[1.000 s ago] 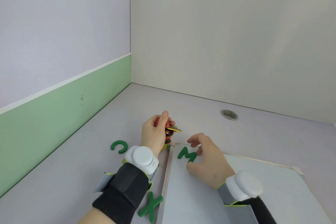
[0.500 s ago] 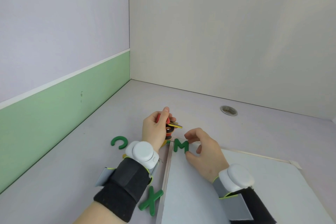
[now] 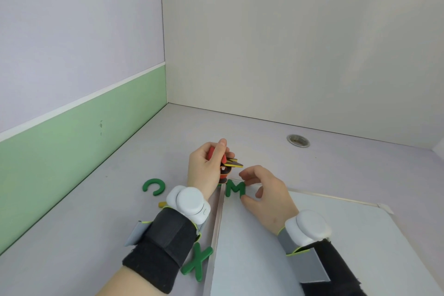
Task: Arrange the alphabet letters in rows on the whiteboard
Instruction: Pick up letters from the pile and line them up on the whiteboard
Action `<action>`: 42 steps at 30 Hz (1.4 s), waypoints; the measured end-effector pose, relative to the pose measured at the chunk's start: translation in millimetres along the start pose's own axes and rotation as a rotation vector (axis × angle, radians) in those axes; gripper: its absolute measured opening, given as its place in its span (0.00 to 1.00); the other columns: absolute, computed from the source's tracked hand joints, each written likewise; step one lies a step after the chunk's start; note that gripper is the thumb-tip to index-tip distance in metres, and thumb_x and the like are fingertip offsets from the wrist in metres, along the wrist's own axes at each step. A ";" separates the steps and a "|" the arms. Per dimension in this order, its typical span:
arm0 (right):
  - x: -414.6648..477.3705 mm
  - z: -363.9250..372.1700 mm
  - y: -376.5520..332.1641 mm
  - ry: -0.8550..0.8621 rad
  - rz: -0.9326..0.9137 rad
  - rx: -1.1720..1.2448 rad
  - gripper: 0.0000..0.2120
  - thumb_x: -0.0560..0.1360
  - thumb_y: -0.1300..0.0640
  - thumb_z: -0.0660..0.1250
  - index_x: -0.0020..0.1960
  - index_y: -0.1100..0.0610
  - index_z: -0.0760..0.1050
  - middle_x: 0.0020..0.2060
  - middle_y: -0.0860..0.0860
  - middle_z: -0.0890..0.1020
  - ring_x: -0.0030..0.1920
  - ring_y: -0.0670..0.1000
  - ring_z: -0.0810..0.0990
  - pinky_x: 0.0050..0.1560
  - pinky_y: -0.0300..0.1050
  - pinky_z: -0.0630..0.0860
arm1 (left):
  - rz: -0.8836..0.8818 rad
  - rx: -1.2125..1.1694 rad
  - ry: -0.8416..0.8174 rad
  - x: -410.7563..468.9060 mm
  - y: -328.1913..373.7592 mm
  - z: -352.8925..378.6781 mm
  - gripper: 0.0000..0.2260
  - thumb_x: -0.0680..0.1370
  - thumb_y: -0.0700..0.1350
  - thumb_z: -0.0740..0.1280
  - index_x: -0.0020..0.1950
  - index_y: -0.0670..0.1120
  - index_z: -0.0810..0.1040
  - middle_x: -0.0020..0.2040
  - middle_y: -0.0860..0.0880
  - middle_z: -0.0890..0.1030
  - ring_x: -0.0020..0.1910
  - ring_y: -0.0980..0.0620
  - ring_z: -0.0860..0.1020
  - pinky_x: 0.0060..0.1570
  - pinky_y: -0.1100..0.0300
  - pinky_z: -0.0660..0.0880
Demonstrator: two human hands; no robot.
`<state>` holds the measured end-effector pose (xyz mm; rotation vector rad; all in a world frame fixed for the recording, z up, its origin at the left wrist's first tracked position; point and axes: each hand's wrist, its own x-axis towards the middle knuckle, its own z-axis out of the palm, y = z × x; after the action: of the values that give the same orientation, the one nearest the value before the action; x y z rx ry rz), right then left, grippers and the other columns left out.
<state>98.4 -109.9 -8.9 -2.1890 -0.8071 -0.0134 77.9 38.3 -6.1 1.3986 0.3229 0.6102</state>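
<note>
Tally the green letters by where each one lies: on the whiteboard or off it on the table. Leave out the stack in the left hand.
On the whiteboard: 1, the M at its far left corner, with the right hand at it.
Off it on the table: 2, the C and the X.
Total: 3 green letters.

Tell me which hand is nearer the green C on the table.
Left. The left hand holds a bunch of letters just right of the green C; the right hand is farther right, fingers on the green M at the whiteboard corner.
</note>
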 end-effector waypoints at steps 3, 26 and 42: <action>0.4 -1.0 -1.4 0.013 0.015 0.043 0.19 0.66 0.62 0.68 0.54 0.49 0.72 0.50 0.44 0.79 0.48 0.41 0.77 0.40 0.27 0.70 | 0.015 0.036 -0.019 0.0 -0.9 1.1 0.15 0.79 0.51 0.65 0.39 0.42 0.78 0.35 0.52 0.85 0.31 0.53 0.82 0.27 0.63 0.76; 5.7 -10.5 2.2 0.137 0.348 0.669 0.04 0.69 0.62 0.72 0.42 0.56 0.79 0.28 0.50 0.84 0.28 0.45 0.81 0.28 0.33 0.74 | 0.257 0.337 -0.200 -10.9 -4.9 7.0 0.06 0.77 0.48 0.68 0.42 0.48 0.80 0.36 0.48 0.84 0.36 0.54 0.83 0.31 0.63 0.76; -10.2 -33.8 12.5 0.353 0.281 -0.012 0.10 0.61 0.60 0.71 0.29 0.45 0.78 0.24 0.42 0.80 0.27 0.41 0.76 0.29 0.32 0.70 | 0.111 0.290 -0.176 -9.4 -5.7 6.6 0.09 0.78 0.48 0.66 0.42 0.45 0.79 0.34 0.49 0.84 0.31 0.53 0.83 0.24 0.64 0.73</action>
<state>105.3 -144.6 3.3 -2.2068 -0.3017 -0.2570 75.2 27.3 -12.0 1.7463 0.1988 0.5411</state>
